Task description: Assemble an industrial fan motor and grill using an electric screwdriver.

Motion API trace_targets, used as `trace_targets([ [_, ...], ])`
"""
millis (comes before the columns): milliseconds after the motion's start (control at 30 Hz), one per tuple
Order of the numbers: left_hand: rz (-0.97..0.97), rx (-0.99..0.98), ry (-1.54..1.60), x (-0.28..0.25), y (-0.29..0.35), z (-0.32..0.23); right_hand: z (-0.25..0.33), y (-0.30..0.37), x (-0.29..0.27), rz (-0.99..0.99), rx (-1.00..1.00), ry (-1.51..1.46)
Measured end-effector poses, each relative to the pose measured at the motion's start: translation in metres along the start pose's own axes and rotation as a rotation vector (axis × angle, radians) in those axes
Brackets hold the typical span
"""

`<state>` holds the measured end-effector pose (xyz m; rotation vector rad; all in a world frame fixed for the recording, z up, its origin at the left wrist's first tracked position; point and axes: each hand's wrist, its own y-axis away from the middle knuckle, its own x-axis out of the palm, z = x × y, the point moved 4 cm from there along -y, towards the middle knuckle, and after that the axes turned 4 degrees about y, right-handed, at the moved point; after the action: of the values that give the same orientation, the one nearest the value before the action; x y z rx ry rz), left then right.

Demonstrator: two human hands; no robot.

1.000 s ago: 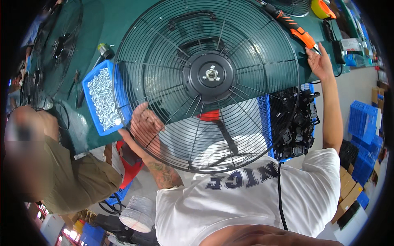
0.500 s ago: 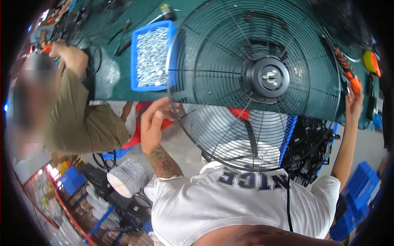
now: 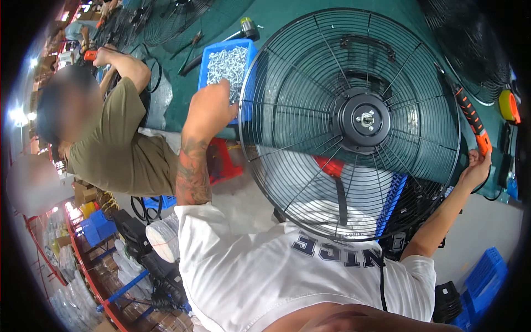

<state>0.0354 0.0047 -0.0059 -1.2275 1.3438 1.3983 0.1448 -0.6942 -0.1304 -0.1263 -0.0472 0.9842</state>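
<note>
A large round black wire fan guard [image 3: 293, 146] stands in front of me, partly over the table edge. Screws show in the black round hub [image 3: 364, 120] at its centre. My left hand [image 3: 209, 108] is over the near end of a blue bin [image 3: 202, 69] of small silver screws [image 3: 228, 63]. Its fingers are curled in, and whatever the fingertips pinch is hidden. To the right of the guard, my right hand [image 3: 477, 167] is wrapped round the lower end of an orange and black electric screwdriver [image 3: 471, 119], which points away from me.
Left of me a person in an olive shirt [image 3: 124, 149] works at the same green table [image 3: 285, 17]. A tool with a green-black end [image 3: 249, 27] lies behind the bin. A yellow-orange tape roll [image 3: 509, 106] and another fan guard [image 3: 470, 61] are at the right.
My left hand has left the guard's left rim and moved up to the screw bin, its fingers curling. My right hand still holds the screwdriver.
</note>
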Motion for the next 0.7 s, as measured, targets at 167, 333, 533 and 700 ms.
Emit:
trace_targets([
  [167,-0.109,-0.032,0.029,0.006,0.011,-0.004,0.015,0.015,0.005,-0.055,0.029,-0.002],
  [333,-0.254,0.003,0.324,0.008,0.017,0.005,0.011,0.008,0.0,-0.055,0.041,0.012],
  [533,-0.216,-0.089,0.601,0.006,0.021,0.019,0.011,0.007,0.005,-0.047,0.023,0.018],
  [700,-0.114,-0.228,0.969,0.015,0.016,0.049,0.012,0.007,0.006,-0.055,0.033,0.014],
])
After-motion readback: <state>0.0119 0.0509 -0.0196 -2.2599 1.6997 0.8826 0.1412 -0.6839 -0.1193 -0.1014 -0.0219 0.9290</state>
